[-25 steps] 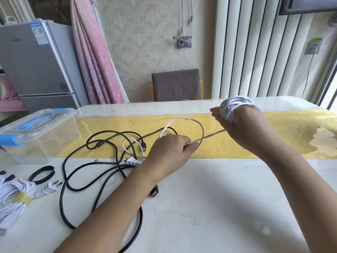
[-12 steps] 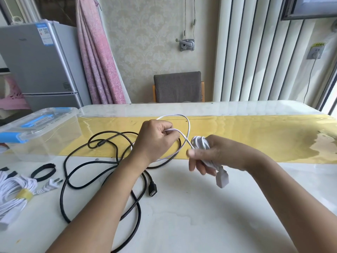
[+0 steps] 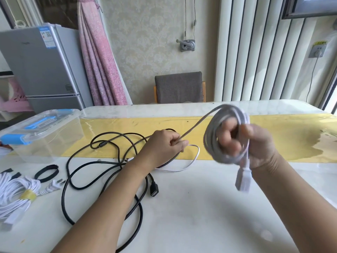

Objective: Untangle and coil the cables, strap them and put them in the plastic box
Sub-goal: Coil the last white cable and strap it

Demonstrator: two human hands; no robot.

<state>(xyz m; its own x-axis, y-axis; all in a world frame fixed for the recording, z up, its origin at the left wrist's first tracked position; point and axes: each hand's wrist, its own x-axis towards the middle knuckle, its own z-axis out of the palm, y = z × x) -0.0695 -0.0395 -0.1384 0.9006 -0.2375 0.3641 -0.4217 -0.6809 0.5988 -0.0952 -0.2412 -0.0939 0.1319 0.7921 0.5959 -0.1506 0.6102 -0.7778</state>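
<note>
Holding white cable coil: right hand | plastic box: lid on

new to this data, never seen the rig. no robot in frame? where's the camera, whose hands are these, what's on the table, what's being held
There is no robot here: a person works with two bare hands. The single picture comes from a wide-angle camera worn on the person's head, looking forward and down, so the arms enter from the bottom edge.

The right hand grips a coil of white cable, raised off the table, with one connector hanging below it. The left hand pinches the loose run of that same cable.

On the table lie a loose black cable, a white bundle already strapped in yellow, a black strap loop and a clear plastic box with its lid on, at the left.
</note>
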